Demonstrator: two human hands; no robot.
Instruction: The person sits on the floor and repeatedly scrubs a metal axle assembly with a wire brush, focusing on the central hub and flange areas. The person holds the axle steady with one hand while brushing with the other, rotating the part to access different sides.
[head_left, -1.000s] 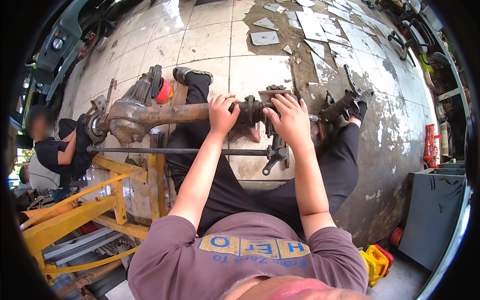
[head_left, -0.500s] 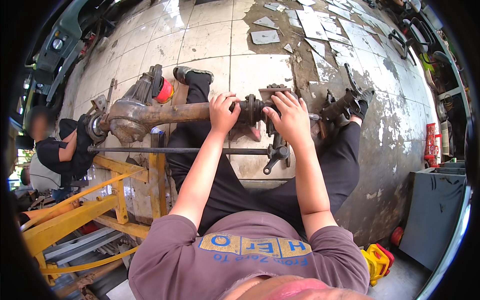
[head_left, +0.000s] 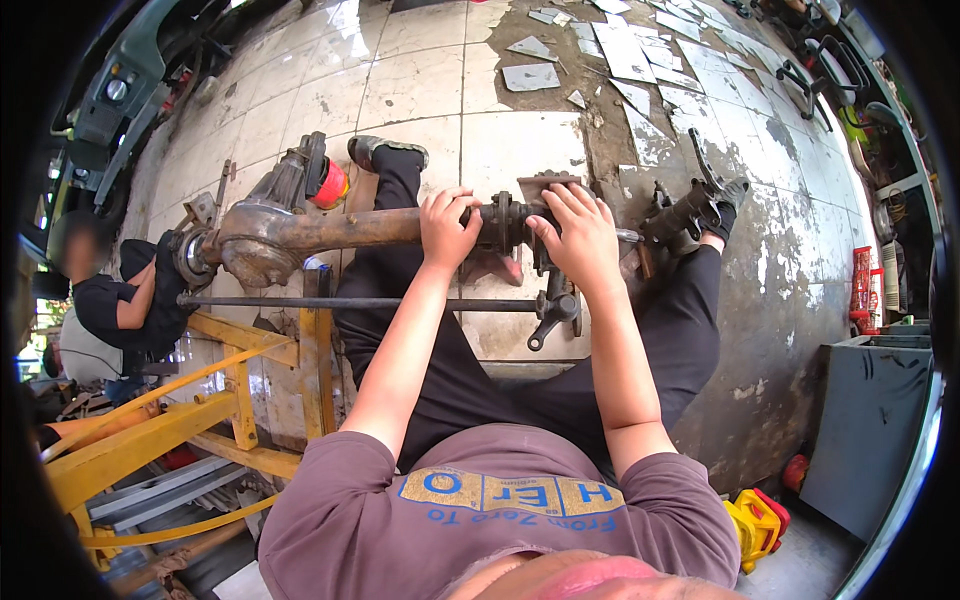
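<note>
A rusty vehicle axle (head_left: 365, 230) lies across in front of me, with its bulging differential housing (head_left: 258, 232) toward the left. My left hand (head_left: 449, 230) is curled over the axle tube close to its right end, beside a dark bolted flange (head_left: 503, 222). On the other side of that flange, my right hand (head_left: 577, 232) rests over the dark end assembly, fingers stretched and thumb apart. Behind its fingertips shows a flat metal plate (head_left: 548, 184). A long thin rod (head_left: 385, 302) runs nearer to me, parallel to the tube, ending at a lever arm (head_left: 550, 322). My palms hide part of the metal.
Another person (head_left: 135, 295) sits at the axle's left end. A yellow metal frame (head_left: 160, 435) stands lower left. A red can (head_left: 328, 185) is behind the axle. Dark metal parts (head_left: 675, 215) lie by my right foot. Broken tiles (head_left: 625, 50) cover the far floor; a grey cabinet (head_left: 865, 430) stands right.
</note>
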